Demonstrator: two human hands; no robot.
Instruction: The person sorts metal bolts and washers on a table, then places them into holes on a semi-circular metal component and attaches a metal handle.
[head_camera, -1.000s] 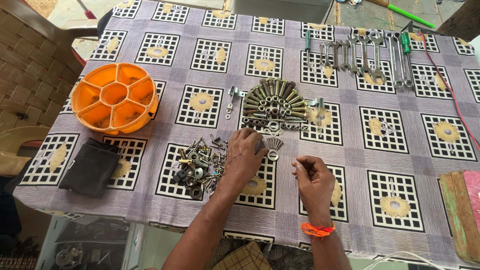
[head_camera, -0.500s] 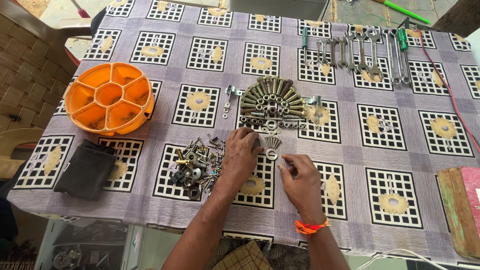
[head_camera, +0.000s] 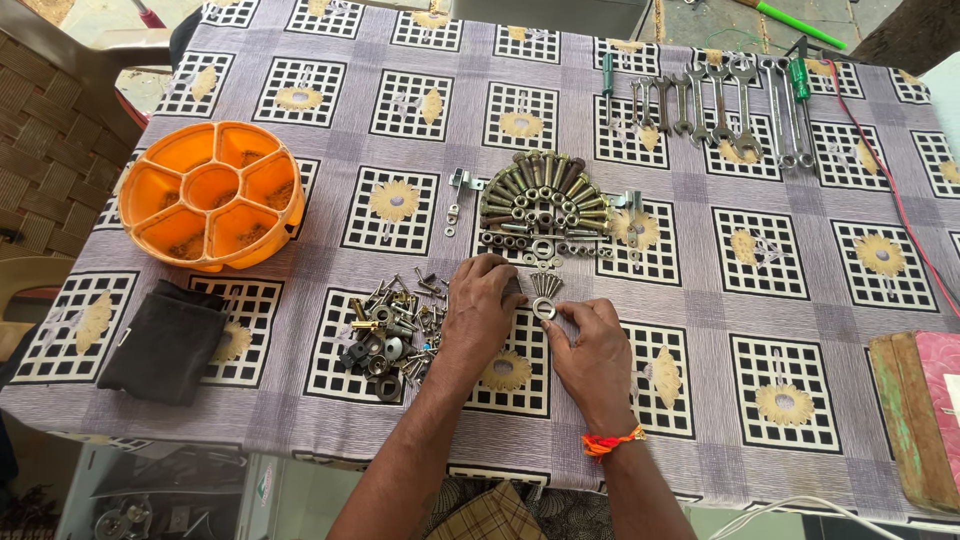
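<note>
From the orange sectioned tray (head_camera: 210, 193) near the table's left edge, past the loose hardware pile (head_camera: 392, 332), we see left hand (head_camera: 482, 312) loosely curled, palm down, right hand (head_camera: 593, 350) pinching a washer (head_camera: 545, 309) below fanned bolts (head_camera: 543, 203), with bare cloth (head_camera: 820, 330) rightward.

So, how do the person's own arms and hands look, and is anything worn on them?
Both forearms are bare, with no sleeves in view and no gloves on the hands. The right hand has an orange thread band tied around its wrist, with a short loose end. The left hand and its wrist carry nothing: no watch or ring is visible.
</note>
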